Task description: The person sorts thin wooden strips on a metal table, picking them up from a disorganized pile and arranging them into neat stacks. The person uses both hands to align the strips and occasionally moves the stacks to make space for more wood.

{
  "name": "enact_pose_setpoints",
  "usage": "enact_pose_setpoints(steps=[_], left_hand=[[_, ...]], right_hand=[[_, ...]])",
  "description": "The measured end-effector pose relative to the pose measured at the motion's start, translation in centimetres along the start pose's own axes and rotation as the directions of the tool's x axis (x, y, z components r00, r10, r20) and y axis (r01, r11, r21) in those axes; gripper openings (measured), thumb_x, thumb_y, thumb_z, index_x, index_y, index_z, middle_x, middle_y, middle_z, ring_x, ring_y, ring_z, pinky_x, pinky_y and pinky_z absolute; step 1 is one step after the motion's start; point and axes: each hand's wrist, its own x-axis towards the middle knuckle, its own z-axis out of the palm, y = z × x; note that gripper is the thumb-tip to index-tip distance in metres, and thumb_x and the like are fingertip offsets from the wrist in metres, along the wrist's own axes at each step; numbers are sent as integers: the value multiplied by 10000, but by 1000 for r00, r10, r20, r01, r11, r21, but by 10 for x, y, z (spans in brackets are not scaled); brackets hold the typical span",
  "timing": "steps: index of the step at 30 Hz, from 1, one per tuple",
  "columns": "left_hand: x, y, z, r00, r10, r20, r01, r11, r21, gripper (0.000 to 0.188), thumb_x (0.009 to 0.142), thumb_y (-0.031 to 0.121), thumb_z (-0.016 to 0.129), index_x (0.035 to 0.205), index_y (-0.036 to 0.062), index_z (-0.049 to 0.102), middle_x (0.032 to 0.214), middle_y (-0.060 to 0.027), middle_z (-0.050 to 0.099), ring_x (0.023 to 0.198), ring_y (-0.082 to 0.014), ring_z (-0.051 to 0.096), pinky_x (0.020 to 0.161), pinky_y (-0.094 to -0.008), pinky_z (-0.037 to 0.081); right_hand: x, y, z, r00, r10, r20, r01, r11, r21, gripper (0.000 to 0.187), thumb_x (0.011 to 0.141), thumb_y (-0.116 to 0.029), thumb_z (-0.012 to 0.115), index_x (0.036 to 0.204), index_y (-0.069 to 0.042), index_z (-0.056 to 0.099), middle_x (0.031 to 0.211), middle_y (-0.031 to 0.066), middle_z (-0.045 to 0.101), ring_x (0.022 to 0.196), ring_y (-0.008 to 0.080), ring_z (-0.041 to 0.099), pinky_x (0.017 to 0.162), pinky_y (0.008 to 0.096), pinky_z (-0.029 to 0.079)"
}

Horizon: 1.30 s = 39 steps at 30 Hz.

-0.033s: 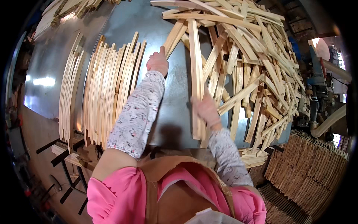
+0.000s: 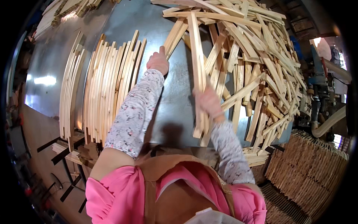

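A long pale wooden strip (image 2: 195, 52) lies lengthwise in front of me, with my right hand (image 2: 209, 101) closed around its lower part. That hand is slightly blurred, and another strip's end shows beneath it. My left hand (image 2: 158, 62) is curled like a fist, one digit pointing forward, beside the near end of slanting wooden strips (image 2: 174, 37). What its fingers hold, if anything, is hidden. To the right spreads a jumbled pile of wooden strips (image 2: 257, 56). Left of my left arm, a row of strips (image 2: 108, 82) lies side by side.
All this rests on a shiny metal tabletop (image 2: 126, 24). A smaller group of strips (image 2: 71, 89) lies farther left, and more wood (image 2: 71, 7) at the far left. Stacked wooden pieces (image 2: 302, 168) stand at lower right, near machinery (image 2: 319, 104). Black metal bars (image 2: 61, 156) jut out at lower left.
My right hand and the strip it holds have shifted slightly to the right, and the strip's far end sits a little farther away. The left hand stays about where it was.
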Motion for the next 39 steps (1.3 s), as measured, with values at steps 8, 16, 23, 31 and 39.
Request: enact_pose_setpoints(steps=[8, 16, 23, 31, 39], left_hand=[[-196, -107, -39, 806, 317, 500, 529, -7, -849, 672, 888, 139, 663, 1504, -50, 474, 1110, -156, 697, 831, -221, 719, 723, -364, 653], [-301, -162, 15, 975, -192, 111, 213, 952, -219, 807, 882, 345, 755, 1572, 6, 511, 1421, -242, 604, 1332, -364, 607, 1148, -423, 479], [-333, -184, 20, 941, -141, -309, 101, 985, -143, 727, 897, 370, 771, 1526, 73, 561, 1382, -189, 644, 1303, -385, 610, 1118, -508, 477], [-257, -155, -144, 667, 647, -369, -372, 719, 587, 477, 1045, 422, 618, 1414, 121, 648, 1400, -128, 672, 1348, -307, 607, 1315, -527, 269], [-187, -296, -189, 951, -269, -153, 308, 871, 383, 381, 1065, 459, 578, 1212, 135, 715, 1020, -72, 756, 1040, -266, 721, 1079, -415, 488]], right_hand=[[149, -33, -30, 982, 118, 149, -144, 974, 175, 732, 984, -271, 707, 1613, -40, 414, 1360, 277, 705, 1233, 416, 703, 1089, 450, 534], [-28, -18, 154, 916, -52, 398, -35, 977, 210, 898, 1015, -338, 683, 1653, 85, 215, 1221, 327, 716, 1093, 437, 737, 999, 488, 576], [-61, -72, 162, 881, -77, 467, -167, 873, 459, 514, 1064, -295, 614, 1469, 9, 527, 1244, 337, 677, 1117, 474, 709, 977, 510, 588], [-3, -73, 87, 526, -516, 676, 446, 844, 297, 432, 996, -287, 703, 1347, -36, 679, 1140, 174, 753, 1036, 331, 724, 931, 456, 572], [20, -165, 82, 838, -544, -35, 543, 829, 131, 552, 1012, -310, 721, 1498, -64, 629, 1172, 138, 774, 1095, 293, 732, 990, 396, 561]])
